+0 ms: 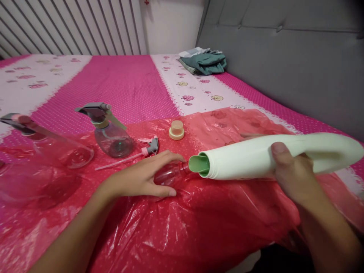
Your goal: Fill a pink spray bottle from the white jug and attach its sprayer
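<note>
My left hand (148,174) is wrapped around a small clear spray bottle (172,172) with its top off, its mouth facing right. In my right hand (292,170) is a large pale green detergent bottle (241,157), tipped nearly level by its handle. Its green pouring spout (198,163) is at the mouth of the small bottle; whether they touch, I cannot tell. Greenish liquid shows inside the spout. Just beyond my left hand lies a grey and pink spray nozzle (150,148) with its tube. A pale yellow cap (176,131) sits behind the bottles.
A red plastic sheet (199,227) covers the near part of the pink patterned bedspread (119,87). To the left stand a clear spray bottle with a grey head (113,138) and other clear bottles (65,148). Folded clothes (203,60) lie near the grey headboard (270,49).
</note>
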A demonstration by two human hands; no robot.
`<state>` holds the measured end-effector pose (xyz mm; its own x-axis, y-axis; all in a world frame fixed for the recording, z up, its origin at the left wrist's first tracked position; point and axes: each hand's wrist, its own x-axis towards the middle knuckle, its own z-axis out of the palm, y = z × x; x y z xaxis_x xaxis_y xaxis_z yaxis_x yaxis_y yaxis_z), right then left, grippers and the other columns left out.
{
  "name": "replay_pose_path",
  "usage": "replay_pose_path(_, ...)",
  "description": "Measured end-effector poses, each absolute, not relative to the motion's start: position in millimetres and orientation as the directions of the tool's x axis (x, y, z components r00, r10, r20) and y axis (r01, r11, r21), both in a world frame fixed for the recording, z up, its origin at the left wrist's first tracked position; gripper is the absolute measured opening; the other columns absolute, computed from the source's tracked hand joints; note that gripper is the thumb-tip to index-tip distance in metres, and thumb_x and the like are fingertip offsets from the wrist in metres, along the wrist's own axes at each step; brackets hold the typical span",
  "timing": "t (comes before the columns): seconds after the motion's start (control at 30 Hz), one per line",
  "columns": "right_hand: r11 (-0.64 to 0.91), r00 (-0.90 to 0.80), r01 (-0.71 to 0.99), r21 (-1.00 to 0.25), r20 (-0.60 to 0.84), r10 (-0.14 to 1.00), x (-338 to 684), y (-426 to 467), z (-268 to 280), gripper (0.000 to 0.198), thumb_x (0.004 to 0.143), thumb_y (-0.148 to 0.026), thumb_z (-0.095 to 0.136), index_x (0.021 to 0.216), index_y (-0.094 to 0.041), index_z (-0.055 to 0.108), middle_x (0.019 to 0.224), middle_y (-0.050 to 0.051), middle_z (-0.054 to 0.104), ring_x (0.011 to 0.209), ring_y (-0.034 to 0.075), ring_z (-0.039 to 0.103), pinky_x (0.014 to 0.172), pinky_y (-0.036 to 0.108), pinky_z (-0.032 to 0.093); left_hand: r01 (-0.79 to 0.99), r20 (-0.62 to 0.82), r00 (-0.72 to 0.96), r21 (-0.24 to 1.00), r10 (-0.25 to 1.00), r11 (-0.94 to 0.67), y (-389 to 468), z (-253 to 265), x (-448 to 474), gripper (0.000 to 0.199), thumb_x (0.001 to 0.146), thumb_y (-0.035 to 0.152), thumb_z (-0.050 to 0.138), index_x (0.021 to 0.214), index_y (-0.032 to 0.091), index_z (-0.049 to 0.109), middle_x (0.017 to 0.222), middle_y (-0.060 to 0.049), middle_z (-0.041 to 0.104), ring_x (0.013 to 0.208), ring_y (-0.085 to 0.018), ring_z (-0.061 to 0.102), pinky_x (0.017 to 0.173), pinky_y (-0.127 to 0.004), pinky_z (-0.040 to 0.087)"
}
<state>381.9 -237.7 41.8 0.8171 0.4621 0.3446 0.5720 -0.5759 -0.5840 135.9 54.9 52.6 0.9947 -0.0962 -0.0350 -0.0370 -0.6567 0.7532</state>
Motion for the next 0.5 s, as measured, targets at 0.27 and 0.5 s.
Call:
replay_pose_path(0.27,-0.653,0.835,0.55,-0.52,0.328,0.442,370.0,-221.4,56.9,0.132,0.057,-0.12,0.02,0.102,-0.013,0.083,0.105,0.023,0.08,0.123,0.056,0.071,0.117,0.075,0.048,-0.053,-0.021,0.995,0.74,-0.101,-0.67,56.0,51.1,136.0,0.068,0.099,0.062,0.078,0.152,0.026,0.054,0.149,-0.012,0.067,0.136,-0.036,0.066,0.116,-0.048,0.054)
replay_pose_path(0.5,-0.657,0.821,0.57,-0.493,0.373,0.432,365.5,-218.5,58.9,0.113,0.068,-0.112,0.017,0.091,-0.02,0.079,0.103,0.019,0.081,0.12,0.052,0.074,0.116,0.074,0.051,-0.049,-0.025,0.995,0.737,-0.099,-0.675,55.3,51.1,136.6,0.068,0.1,0.062,0.077,0.152,0.026,0.054,0.15,-0.013,0.066,0.137,-0.036,0.066,0.116,-0.047,0.054)
